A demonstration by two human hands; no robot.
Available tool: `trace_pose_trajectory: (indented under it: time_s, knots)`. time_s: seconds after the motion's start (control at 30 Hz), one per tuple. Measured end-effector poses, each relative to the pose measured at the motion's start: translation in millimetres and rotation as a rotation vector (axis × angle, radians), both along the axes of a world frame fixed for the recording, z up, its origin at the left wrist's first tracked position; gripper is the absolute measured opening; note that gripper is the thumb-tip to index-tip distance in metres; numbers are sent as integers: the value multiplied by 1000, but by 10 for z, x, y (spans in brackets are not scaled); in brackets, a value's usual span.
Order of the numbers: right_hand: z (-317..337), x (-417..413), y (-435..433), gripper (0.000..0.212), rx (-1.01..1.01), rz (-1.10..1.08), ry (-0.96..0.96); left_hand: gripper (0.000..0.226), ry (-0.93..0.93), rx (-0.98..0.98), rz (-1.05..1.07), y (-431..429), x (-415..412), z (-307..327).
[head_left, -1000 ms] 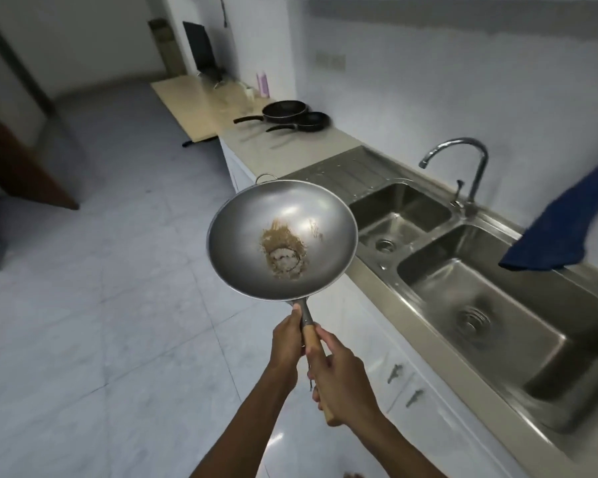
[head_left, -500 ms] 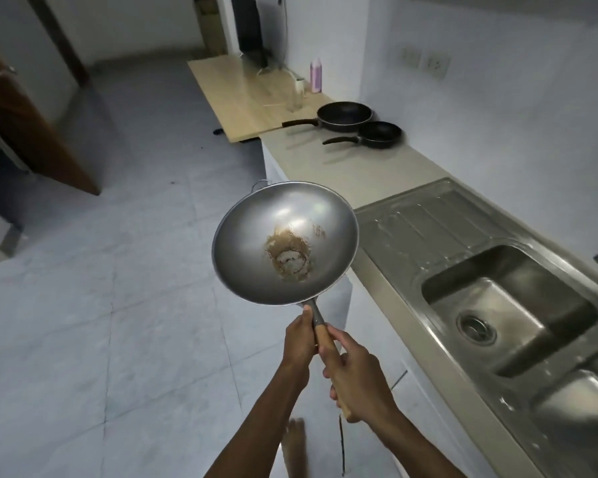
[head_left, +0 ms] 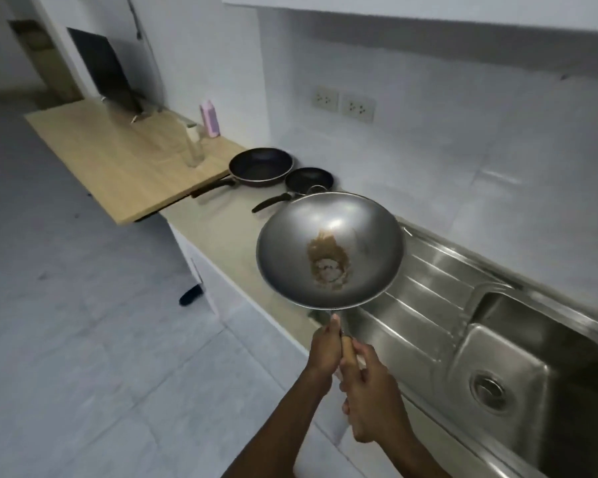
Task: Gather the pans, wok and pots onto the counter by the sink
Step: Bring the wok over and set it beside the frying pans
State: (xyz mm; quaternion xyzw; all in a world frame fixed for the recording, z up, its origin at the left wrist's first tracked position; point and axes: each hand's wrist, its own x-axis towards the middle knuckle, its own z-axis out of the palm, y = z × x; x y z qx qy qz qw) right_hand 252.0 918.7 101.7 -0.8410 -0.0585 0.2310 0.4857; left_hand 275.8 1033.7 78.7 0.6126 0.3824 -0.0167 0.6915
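Observation:
A grey steel wok (head_left: 356, 236) with a brown stain in its bottom hangs over the counter (head_left: 221, 222) and the sink's drainboard (head_left: 428, 291). Both hands grip its wooden handle: my left hand (head_left: 325, 350) is nearer the bowl, my right hand (head_left: 370, 398) is just behind it. At the far end of the counter lie two dark frying pans, a large one (head_left: 261, 166) and a small one (head_left: 308, 180), handles pointing left. The wok's rim covers part of the small pan.
A steel sink basin (head_left: 518, 384) lies to the right of the drainboard. A wooden table (head_left: 118, 163) joins the counter's far end, with a clear glass (head_left: 194, 148), a pink bottle (head_left: 210, 119) and a dark screen (head_left: 104, 70). White cabinets sit below; tiled floor lies left.
The wok has moved from beside the counter's front edge to above the counter and drainboard. The view has come closer to the two frying pans. Both hands stay on the handle.

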Motion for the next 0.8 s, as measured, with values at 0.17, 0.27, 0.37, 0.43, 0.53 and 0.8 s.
trace_pose_trajectory:
  time_s: [0.17, 0.27, 0.37, 0.43, 0.53, 0.8]
  knots:
    - [-156, 516, 1031, 23, 62, -146, 78, 60, 71, 28, -209, 924, 720, -110]
    - [-154, 711, 1582, 24, 114, -246, 128, 54, 126, 141, -327, 1440, 1062, -147]
    - [-190, 903, 1970, 27, 140, -330, 137, 50, 112, 160, -405, 1796, 1344, -171]
    - [-218, 999, 2193, 29, 166, -404, 144, 50, 105, 167, -460, 1979, 1480, -218]
    - [-275, 1134, 2470, 33, 169, -467, 140, 49, 83, 148, -522, 2212, 1648, -307]
    - [-545, 1264, 3270, 32, 139, -629, 84, 60, 102, 65, -666, 2905, 1994, -579]
